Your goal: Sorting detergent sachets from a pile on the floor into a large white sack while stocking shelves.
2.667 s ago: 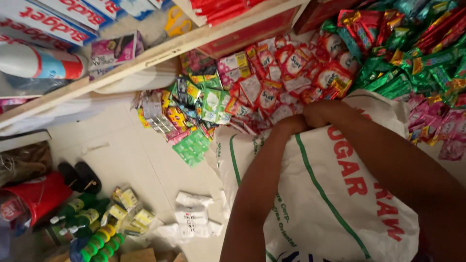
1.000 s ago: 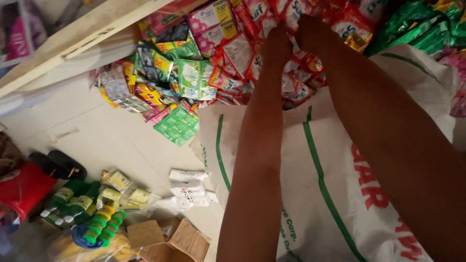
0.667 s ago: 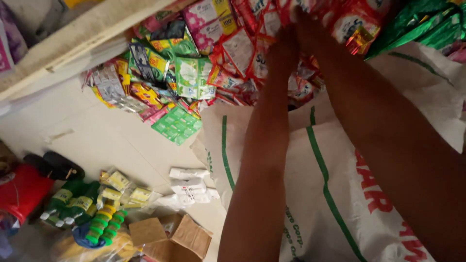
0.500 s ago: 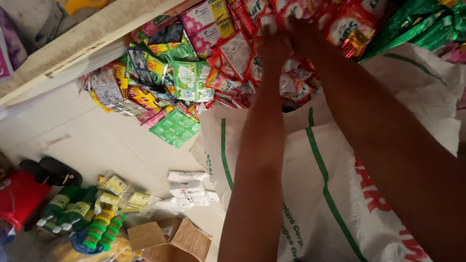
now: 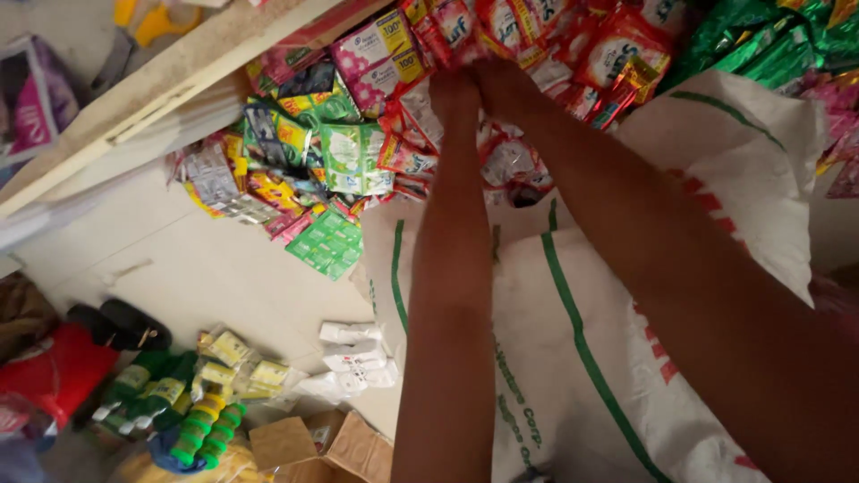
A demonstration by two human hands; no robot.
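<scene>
White woven sack (image 5: pixel 626 295) with green stripes lies under your forearms, filling right half of view. Beyond it, heap of red sachets (image 5: pixel 573 54) against wall, green sachets (image 5: pixel 349 161) to left of them. Your left hand (image 5: pixel 455 94) and right hand (image 5: pixel 506 85) meet at sack's far edge, touching each other, pressed into red sachets. Fingers buried among packets; cannot tell if closed on anything. Lower left on floor: green bottles (image 5: pixel 170 411), cardboard box (image 5: pixel 327 443).
</scene>
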